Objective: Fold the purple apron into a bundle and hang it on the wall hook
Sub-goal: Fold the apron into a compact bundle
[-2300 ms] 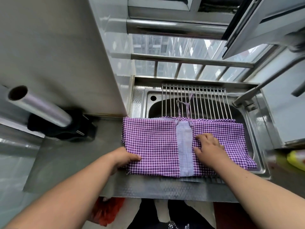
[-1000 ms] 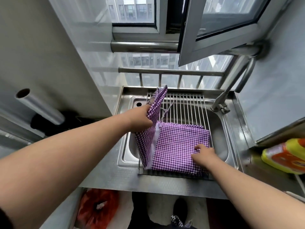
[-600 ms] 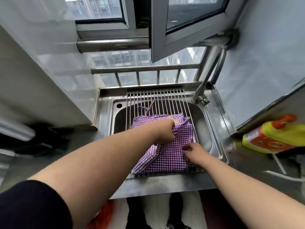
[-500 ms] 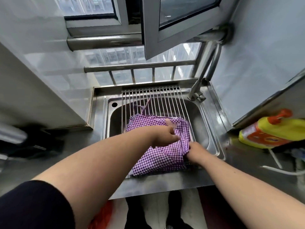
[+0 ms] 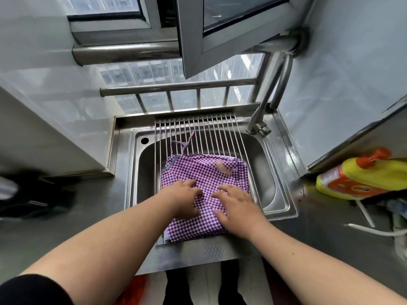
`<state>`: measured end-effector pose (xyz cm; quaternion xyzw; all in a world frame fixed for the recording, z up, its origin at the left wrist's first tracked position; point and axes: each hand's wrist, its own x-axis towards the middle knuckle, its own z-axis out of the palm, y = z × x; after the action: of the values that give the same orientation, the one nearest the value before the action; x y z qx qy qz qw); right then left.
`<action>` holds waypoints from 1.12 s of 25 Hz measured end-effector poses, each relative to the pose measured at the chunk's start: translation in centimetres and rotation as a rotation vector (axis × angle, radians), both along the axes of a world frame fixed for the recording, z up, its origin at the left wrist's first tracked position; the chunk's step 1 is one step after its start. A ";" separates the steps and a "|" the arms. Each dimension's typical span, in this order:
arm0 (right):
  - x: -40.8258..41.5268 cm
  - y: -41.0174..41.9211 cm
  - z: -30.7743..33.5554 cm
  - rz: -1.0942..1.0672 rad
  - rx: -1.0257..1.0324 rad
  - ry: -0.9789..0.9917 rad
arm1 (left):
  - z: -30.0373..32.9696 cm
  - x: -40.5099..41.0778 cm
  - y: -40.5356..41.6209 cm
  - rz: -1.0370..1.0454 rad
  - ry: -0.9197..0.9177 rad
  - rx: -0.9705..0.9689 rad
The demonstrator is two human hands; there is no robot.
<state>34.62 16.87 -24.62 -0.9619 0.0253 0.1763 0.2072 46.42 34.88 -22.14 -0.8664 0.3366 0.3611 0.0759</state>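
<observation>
The purple checked apron (image 5: 204,172) lies folded into a rough square on the wire rack (image 5: 198,128) over the steel sink. Its thin strings (image 5: 182,144) trail up across the rack bars. My left hand (image 5: 185,199) rests flat on the fold's left half, fingers spread. My right hand (image 5: 237,205) presses flat on the lower right part, fingers apart. Neither hand grips the cloth. No wall hook is in view.
A tap (image 5: 262,119) rises at the sink's back right. An open window frame (image 5: 220,36) hangs above the sink. A yellow and orange bottle (image 5: 361,177) lies on the right counter near white cables (image 5: 374,230). A dark object (image 5: 33,194) sits at left.
The apron was spread wide; my left hand lifted its left half and folded it over onto the right half. Both hands now lie flat on the smaller square.
</observation>
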 end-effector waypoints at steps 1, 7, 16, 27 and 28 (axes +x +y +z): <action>-0.1 0.4 -0.5 0.029 -0.033 0.047 | -0.2 -0.2 -0.1 0.002 0.004 0.006; -1.6 0.0 -1.9 0.029 -0.140 0.179 | -1.1 -0.8 0.5 0.008 -0.029 0.032; -2.4 -0.2 -1.5 -0.420 -0.072 0.205 | -1.8 -1.2 1.4 0.132 -0.065 0.063; -0.9 -0.2 -1.6 -0.803 0.273 0.293 | -2.1 -1.4 2.0 0.145 -0.045 0.068; -0.9 -0.2 -1.4 -0.759 0.253 0.289 | -2.2 -1.4 2.0 0.145 -0.043 0.064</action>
<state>33.74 16.68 -26.03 -0.8167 0.3847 0.2223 0.3683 45.00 36.93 -24.33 -0.8932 0.2595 0.3574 0.0844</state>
